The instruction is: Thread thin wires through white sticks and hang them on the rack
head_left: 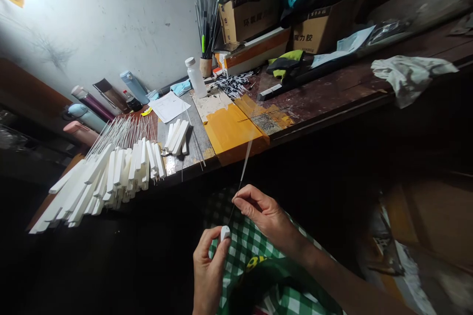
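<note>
- Head view, low centre: we see both hands over a green-white checked cloth in the lap, below the desk edge.
- L hand: fingers clamped on a small white block, thumb & forefinger pinching it from the sides, block end facing up.
- R hand: fingers together, pinched on a thin rod w/ a pale white upper part; rod runs up & slightly right from the fingertips toward the desk edge. A dark thin lower stretch slants down toward the white block; whether it enters the block we can't tell.
- Hands are near each other, not touching; block sits just below-left of the R fingertips.
- Desk, left: big fan of white blocks on thin wires, ends hanging over the front edge. Just right of it, a small stack of white blocks lying flat.
- Desk, centre: orange-yellow sheet at the front edge, paper sheet behind, white plastic bottle upright, pile of black-white sticks beside it.
- Desk, back: cup w/ dark rods, cardboard boxes, crumpled white cloth far right.
- Far left, by the wall: several flasks lying tilted.
</note>
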### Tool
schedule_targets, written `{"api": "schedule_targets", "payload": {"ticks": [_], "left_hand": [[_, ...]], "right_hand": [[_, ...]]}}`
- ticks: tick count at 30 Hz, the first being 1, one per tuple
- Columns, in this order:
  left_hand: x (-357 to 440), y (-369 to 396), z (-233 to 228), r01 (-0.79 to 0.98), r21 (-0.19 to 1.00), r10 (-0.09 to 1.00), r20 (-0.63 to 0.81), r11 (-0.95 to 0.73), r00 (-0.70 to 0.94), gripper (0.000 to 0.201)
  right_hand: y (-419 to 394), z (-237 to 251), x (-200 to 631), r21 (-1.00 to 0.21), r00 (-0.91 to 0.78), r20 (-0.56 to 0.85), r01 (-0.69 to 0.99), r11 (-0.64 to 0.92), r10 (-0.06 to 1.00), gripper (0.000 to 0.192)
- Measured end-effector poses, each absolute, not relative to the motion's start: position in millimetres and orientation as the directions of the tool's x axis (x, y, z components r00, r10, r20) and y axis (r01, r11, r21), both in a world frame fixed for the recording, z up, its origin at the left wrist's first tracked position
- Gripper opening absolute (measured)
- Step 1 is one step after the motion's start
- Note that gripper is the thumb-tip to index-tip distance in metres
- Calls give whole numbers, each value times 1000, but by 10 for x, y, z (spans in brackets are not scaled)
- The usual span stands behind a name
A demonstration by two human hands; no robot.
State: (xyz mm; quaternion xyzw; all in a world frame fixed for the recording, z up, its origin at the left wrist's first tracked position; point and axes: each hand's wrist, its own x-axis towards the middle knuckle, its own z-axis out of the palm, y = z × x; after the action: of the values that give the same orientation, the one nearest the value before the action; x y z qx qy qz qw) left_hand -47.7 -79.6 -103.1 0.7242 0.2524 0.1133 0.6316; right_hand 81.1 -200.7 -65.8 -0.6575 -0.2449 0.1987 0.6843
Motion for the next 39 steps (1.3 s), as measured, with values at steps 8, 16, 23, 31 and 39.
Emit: {"api": "schedule_targets", "payload": {"ticks": [8, 16, 23, 31, 39], "left_hand": [[-480, -800, -1033, 218, 976, 518, -173, -28, 838, 22], [-489, -770, -1091, 164, 986, 550, -150, 23, 822, 21], [-421, -630, -963, -29, 972, 829, -181, 231, 530, 29], [-354, -663, -872, -104, 942, 819, -220, 320, 529, 31], [-277, -556, -791, -120, 944, 839, -209, 307, 502, 39]], "right_hand": [[-1952, -794, 742, -998, 755, 38, -4, 64, 655, 14], [-1896, -907, 675, -998, 705, 58, 31, 51, 707, 18], [-1981, -1043, 493, -978, 491, -208, -121, -170, 846, 20], [-1979, -1048, 346, -963, 392, -250, -191, -188, 885, 10], [-2028, -1147, 271, -954, 331, -287, -186, -235, 899, 11]]}}
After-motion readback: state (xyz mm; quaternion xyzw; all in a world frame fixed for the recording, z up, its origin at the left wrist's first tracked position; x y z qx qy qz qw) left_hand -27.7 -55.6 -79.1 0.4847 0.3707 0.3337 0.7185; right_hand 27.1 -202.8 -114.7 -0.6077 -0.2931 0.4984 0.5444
